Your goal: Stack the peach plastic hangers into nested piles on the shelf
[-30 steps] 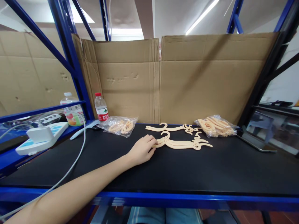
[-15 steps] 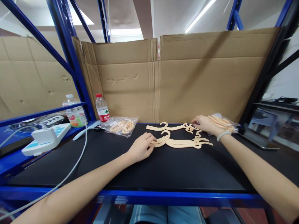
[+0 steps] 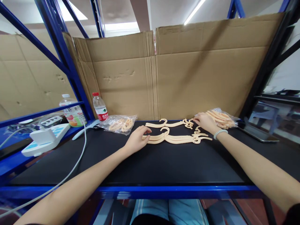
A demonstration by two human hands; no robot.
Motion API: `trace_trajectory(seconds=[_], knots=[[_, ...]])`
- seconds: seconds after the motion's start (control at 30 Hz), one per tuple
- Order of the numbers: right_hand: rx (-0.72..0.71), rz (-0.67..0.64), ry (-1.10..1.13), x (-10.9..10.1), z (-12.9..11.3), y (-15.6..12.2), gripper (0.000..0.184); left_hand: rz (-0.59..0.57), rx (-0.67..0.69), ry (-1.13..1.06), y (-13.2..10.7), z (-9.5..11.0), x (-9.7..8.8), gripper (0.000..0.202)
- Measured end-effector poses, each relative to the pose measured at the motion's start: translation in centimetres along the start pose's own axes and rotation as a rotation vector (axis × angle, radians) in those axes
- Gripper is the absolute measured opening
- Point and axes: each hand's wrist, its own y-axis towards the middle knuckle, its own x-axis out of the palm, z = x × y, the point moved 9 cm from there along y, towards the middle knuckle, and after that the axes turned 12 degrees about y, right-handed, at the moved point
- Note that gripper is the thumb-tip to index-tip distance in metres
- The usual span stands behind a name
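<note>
Beige hangers (image 3: 179,139) lie stacked on the black tabletop, with a hook at the middle and curled loose-looking ends on the right. Behind them is another beige hanger (image 3: 173,124), with a cluster of small curled beige pieces (image 3: 188,123) at its right end. My left hand (image 3: 138,138) rests at the left end of the front stack, fingers apart and thumb beside the hanger tips. At the right of the cluster, my right hand (image 3: 205,122) has its fingertips drawn together; what they pinch, if anything, is too small to make out.
A clear bag of beige pieces (image 3: 122,124) lies at left, near a red-capped bottle (image 3: 100,107). Another bag (image 3: 222,118) sits behind my right hand. A power strip (image 3: 45,140) and white cable (image 3: 81,157) are at far left. Cardboard (image 3: 199,75) walls the back.
My left hand has shifted slightly left and its fingers have loosened around the front hangers' end. My right hand stays by the small pieces. The view has tilted a little.
</note>
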Motion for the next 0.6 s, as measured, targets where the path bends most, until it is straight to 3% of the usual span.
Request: trace_trajectory(seconds=[0.17, 0.27, 0.43, 0.6], knots=[[0.104, 0.376, 0.171, -4.2, -0.5, -0.6, 0.031, -0.012, -0.11, -0.03, 0.8, -2.5, 0.2, 0.015], [0.211, 0.535, 0.486, -5.3, -0.8, -0.9, 0.032, -0.136, -0.207, 0.061, 1.8, -4.8, 1.5, 0.021], [0.323, 0.527, 1.082, -4.3, -3.1, -0.4, 0.04, -0.26, -0.165, 0.197, 4.4, -6.2, 3.7, 0.026], [0.433, 0.472, 1.317, -3.8, -5.0, -0.7, 0.031, -0.312, -0.044, 0.267, 6.8, -5.4, 5.8, 0.019]])
